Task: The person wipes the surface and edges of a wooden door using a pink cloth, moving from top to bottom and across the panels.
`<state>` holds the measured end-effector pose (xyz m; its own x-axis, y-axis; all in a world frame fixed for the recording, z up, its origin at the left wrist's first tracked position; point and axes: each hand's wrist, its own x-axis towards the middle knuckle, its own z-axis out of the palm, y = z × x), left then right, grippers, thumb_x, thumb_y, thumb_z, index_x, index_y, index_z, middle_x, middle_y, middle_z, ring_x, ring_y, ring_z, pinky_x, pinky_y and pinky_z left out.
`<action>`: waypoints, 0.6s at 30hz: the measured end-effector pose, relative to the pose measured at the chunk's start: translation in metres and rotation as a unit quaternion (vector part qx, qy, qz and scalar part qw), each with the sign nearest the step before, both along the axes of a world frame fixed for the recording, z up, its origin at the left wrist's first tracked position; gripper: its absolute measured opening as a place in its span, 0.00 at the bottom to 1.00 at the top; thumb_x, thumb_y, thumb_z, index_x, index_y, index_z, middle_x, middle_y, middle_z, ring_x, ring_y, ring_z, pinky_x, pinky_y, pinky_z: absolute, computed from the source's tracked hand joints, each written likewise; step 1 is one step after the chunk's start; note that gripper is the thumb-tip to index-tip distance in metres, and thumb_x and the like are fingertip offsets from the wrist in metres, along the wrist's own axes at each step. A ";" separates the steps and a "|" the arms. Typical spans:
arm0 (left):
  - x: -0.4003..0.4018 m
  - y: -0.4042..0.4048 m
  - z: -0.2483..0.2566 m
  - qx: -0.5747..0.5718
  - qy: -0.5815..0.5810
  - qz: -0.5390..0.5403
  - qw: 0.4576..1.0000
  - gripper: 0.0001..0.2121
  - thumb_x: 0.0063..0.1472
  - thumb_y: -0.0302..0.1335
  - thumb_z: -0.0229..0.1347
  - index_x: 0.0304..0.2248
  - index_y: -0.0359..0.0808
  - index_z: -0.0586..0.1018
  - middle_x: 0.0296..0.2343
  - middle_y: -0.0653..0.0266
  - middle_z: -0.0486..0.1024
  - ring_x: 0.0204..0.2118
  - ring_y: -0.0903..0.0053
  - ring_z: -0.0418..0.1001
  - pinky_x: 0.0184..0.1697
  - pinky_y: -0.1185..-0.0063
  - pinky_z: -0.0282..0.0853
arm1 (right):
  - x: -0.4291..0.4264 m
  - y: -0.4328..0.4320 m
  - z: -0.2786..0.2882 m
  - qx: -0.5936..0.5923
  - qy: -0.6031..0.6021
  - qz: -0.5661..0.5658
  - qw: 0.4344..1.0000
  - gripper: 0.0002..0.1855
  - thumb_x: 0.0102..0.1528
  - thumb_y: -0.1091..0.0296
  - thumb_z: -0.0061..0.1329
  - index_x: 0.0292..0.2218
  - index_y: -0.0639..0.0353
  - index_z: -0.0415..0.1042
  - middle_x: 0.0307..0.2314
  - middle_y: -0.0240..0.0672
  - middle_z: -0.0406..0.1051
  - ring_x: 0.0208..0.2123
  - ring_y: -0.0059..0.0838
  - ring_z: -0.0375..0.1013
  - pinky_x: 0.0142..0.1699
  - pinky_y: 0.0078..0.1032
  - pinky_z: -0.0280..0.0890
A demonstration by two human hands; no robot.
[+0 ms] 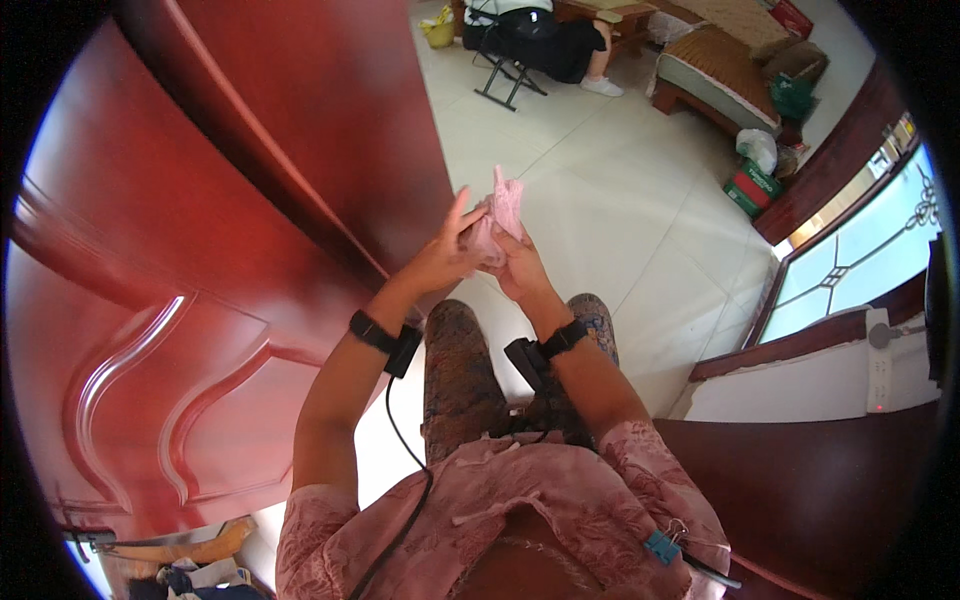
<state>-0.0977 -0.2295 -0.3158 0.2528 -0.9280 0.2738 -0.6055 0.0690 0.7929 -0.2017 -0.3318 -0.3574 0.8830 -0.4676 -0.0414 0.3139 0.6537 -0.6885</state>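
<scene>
A crumpled pink cloth is bunched between my two hands, held out in front of my knees. My right hand grips it from the right with the thumb pressed on top. On the other side, my left hand has its fingers around the lower bunched part, one finger sticking up. Part of the cloth is hidden by the fingers, and one end stands up above them. Black straps with small devices sit on both wrists.
A red wooden door with carved panels stands close on my left. Beyond the tiled floor a person sits on a folding stool near a wooden daybed. A green-and-red carton and a power strip are on the right.
</scene>
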 end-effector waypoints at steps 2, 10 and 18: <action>0.003 -0.006 -0.015 -0.086 0.200 -0.010 0.976 0.30 0.56 0.27 0.47 0.54 0.37 0.45 0.45 0.52 0.62 0.45 0.72 0.63 0.43 0.79 0.62 | -0.021 -0.028 0.001 -0.020 -0.020 -0.044 0.999 0.22 0.54 0.64 0.36 0.49 0.58 0.54 0.42 0.35 0.62 0.41 0.32 0.65 0.42 0.32 0.65; -0.054 -0.098 -0.137 0.296 0.003 -0.242 0.924 0.16 0.52 0.30 0.50 0.41 0.32 0.69 0.33 0.51 0.72 0.36 0.68 0.71 0.39 0.76 0.65 | -0.115 -0.113 -0.035 -0.007 -0.029 -0.313 0.949 0.28 0.54 0.52 0.37 0.50 0.61 0.51 0.44 0.36 0.60 0.45 0.29 0.62 0.46 0.29 0.62; -0.080 -0.206 -0.139 0.260 0.004 -0.312 0.914 0.17 0.54 0.34 0.49 0.41 0.32 0.69 0.32 0.55 0.73 0.34 0.73 0.71 0.38 0.78 0.65 | -0.142 -0.130 -0.032 0.147 -0.007 -0.404 0.903 0.25 0.57 0.51 0.28 0.50 0.58 0.51 0.43 0.32 0.60 0.44 0.25 0.61 0.46 0.22 0.58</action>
